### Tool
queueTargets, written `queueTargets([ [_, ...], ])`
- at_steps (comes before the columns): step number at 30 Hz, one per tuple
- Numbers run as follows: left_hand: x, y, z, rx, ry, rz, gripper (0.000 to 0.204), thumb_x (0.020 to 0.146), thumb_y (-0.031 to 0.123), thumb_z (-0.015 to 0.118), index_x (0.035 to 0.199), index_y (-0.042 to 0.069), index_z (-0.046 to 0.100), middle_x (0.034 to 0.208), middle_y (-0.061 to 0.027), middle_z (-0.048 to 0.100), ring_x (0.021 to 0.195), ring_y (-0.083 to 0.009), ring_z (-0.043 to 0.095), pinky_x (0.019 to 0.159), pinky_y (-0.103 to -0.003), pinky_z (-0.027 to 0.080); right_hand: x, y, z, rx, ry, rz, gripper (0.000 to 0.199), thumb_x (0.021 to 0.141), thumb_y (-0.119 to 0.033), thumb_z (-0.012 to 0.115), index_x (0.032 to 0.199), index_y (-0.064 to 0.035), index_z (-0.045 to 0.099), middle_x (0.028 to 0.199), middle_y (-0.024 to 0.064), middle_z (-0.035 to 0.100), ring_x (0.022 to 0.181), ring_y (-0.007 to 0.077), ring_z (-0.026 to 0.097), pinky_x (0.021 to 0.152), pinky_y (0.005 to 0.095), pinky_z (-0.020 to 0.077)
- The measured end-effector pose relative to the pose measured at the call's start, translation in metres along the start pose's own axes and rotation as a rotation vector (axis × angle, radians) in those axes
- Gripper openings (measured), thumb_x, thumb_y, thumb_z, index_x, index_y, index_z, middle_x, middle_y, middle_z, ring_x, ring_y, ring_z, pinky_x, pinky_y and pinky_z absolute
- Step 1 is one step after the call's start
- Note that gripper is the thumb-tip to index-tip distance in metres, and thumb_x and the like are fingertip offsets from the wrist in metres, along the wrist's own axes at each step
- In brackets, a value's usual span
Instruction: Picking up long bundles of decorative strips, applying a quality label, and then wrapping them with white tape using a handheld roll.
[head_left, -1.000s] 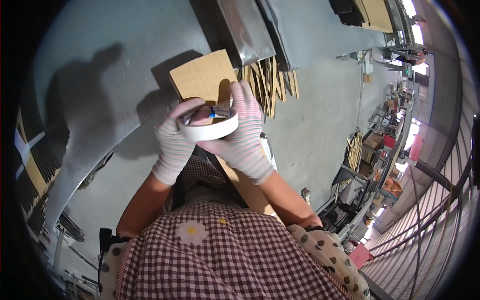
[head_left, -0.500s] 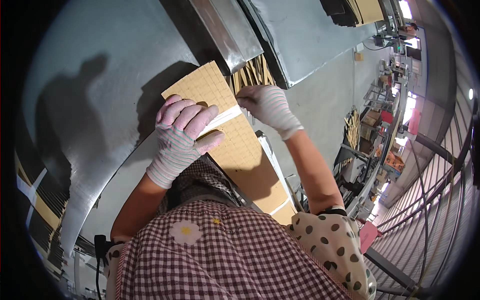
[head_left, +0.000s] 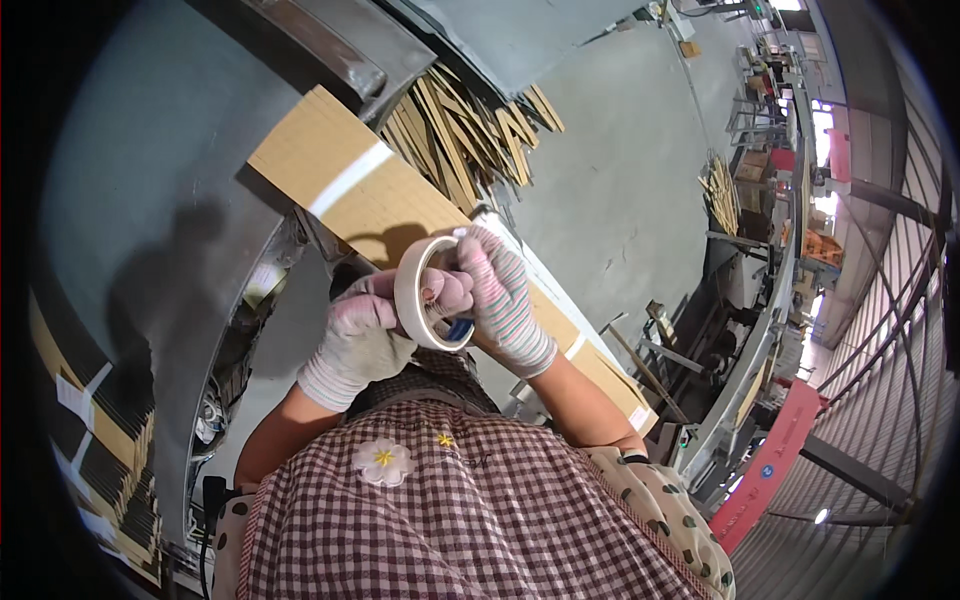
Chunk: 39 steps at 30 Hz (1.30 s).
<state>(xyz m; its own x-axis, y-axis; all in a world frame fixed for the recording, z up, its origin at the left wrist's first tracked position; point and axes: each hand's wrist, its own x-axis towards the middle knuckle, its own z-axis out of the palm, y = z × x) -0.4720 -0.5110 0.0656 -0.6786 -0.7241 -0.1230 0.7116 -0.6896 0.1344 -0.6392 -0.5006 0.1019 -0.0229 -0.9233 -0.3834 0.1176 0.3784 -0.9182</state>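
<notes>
A roll of white tape [head_left: 407, 292] is held up in front of my apron, its ring turned partly toward me and a dark blue patch inside its core. My left hand [head_left: 362, 335], in a pink and white striped glove, is closed on the roll's left side. Gloved alike, my right hand [head_left: 502, 300] grips the right side, fingers curled at the ring's opening. Behind and below them lies a long tan cardboard stack [head_left: 290, 140], slanting from upper left to lower right. A white tape band [head_left: 350, 180] crosses its far part, and another strip [head_left: 575, 345] crosses the near part.
A grey metal table [head_left: 130, 170] with a curved edge fills the left. Loose cardboard strips [head_left: 440, 130] lie in a heap beyond the stack. Stacked cardboard [head_left: 95, 420] stands at the far left. A red beam [head_left: 770, 465] and machinery are at the right.
Both hands have left the taped band on the cardboard and come nearer to me, together on the tape roll. My view has shifted, showing more of the strip heap and the stack's near end.
</notes>
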Motion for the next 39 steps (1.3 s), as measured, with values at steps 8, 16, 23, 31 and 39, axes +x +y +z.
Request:
queueTargets([
  [8,0.021,-0.173,0.090,1.383,-0.601,-0.544,0.135,0.057,0.025,0.095,0.161,0.021,0.010,0.136,-0.0184,0.058,0.109,-0.0308,0.066,0.102,-0.047,0.048,-0.172,0.125,-0.099,-0.243,-0.126,-0.186,0.059,0.101,-0.039,0.055,0.145,-0.0032,0.041,0.121,0.0098,0.061,0.112,0.0166,0.053,0.097,0.0307,0.0428],
  [16,0.081,-0.297,0.094,2.831,-1.129,-0.312,0.112,0.059,0.049,0.088,0.154,0.030,0.032,0.151,-0.0180,0.039,0.133,-0.0377,0.044,0.114,-0.052,0.028,-0.422,0.253,-0.302,0.651,0.624,0.352,0.048,0.095,-0.053,0.060,0.122,-0.0138,0.062,0.108,0.0013,0.061,0.092,0.0142,0.058,0.084,0.0310,0.0482],
  [23,-0.013,-0.391,0.161,2.685,-0.962,-0.366,0.120,0.057,0.054,0.088,0.156,0.019,0.030,0.144,-0.0217,0.044,0.131,-0.0367,0.044,0.109,-0.046,0.032,-0.546,0.286,-0.444,1.069,1.190,-0.340,0.078,0.088,-0.069,0.059,0.141,-0.0134,0.047,0.138,0.0066,0.053,0.124,0.0246,0.050,0.107,0.0439,0.0425],
  [31,-0.181,-0.331,0.087,2.291,-0.511,-0.023,0.125,0.056,0.051,0.089,0.153,0.004,0.026,0.146,-0.0254,0.036,0.134,-0.0456,0.036,0.115,-0.053,0.028,-0.495,0.104,-0.387,0.548,0.501,-1.037,0.097,0.088,-0.079,0.043,0.151,-0.0060,0.034,0.154,0.0118,0.039,0.140,0.0320,0.039,0.115,0.0491,0.0348],
  [39,-0.382,-0.276,-0.047,1.798,0.241,0.364,0.134,0.047,0.041,0.094,0.150,-0.002,0.020,0.139,-0.0216,0.042,0.128,-0.0373,0.046,0.110,-0.046,0.039,-0.386,0.198,-0.071,-0.872,-0.528,-0.786,0.112,0.065,-0.035,0.086,0.148,0.0071,0.022,0.144,0.0238,0.040,0.134,0.0407,0.042,0.116,0.0414,0.0323],
])
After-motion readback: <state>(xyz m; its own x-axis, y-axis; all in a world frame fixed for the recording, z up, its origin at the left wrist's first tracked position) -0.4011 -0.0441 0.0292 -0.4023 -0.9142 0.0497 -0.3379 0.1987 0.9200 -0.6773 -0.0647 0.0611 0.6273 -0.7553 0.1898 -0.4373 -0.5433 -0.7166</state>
